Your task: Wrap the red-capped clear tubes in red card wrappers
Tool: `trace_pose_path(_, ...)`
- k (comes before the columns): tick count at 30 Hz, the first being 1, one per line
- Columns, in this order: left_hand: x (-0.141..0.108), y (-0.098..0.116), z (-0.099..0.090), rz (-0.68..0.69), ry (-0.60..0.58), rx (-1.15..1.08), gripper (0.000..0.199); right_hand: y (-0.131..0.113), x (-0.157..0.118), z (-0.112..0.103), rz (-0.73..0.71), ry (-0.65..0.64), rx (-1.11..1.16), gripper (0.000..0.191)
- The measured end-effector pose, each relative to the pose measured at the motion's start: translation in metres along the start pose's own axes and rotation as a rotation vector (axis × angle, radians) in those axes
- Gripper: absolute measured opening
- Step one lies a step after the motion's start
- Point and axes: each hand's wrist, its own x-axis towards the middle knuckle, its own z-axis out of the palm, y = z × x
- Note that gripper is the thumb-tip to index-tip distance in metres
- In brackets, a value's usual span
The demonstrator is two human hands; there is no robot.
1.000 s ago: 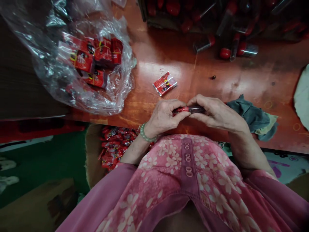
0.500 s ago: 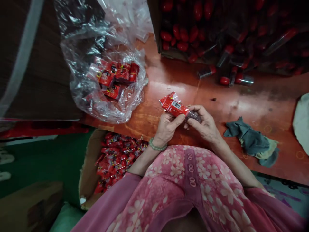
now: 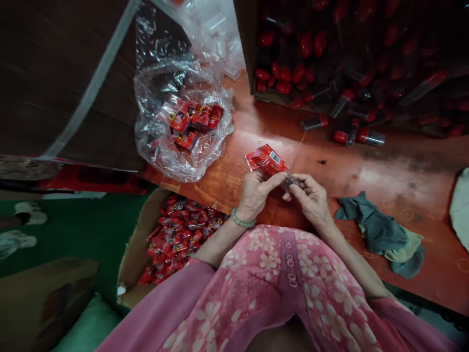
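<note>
Packet (image 3: 277, 166) above the table (image 3: 242, 115), turned from edge-on to barcode (image 3: 274, 157) up within the last second, pinched by left hand (image 3: 257, 193) at its red part and by right hand (image 3: 311, 198) at its dark end, thus apparently mid-handling.

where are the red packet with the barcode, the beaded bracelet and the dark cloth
Red packet (image 3: 269, 160), head view: middle of its printed side.
Beaded bracelet (image 3: 242, 223), head view: middle of its visible beads.
Dark cloth (image 3: 383, 231), head view: middle of its dark folds.
</note>
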Motion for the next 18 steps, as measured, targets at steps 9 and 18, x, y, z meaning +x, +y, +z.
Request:
trace_pose_path(9, 0.001, -0.004, 0.016, -0.047, 0.056, -0.13, 0.045, 0.01, -0.005, -0.01, -0.156, 0.084, -0.194, 0.027)
trace_pose_path(18, 0.0, -0.01, 0.021, -0.033, 0.087, -0.147, 0.049, 0.008, 0.001, -0.011, -0.03, 0.001, 0.03, 0.041)
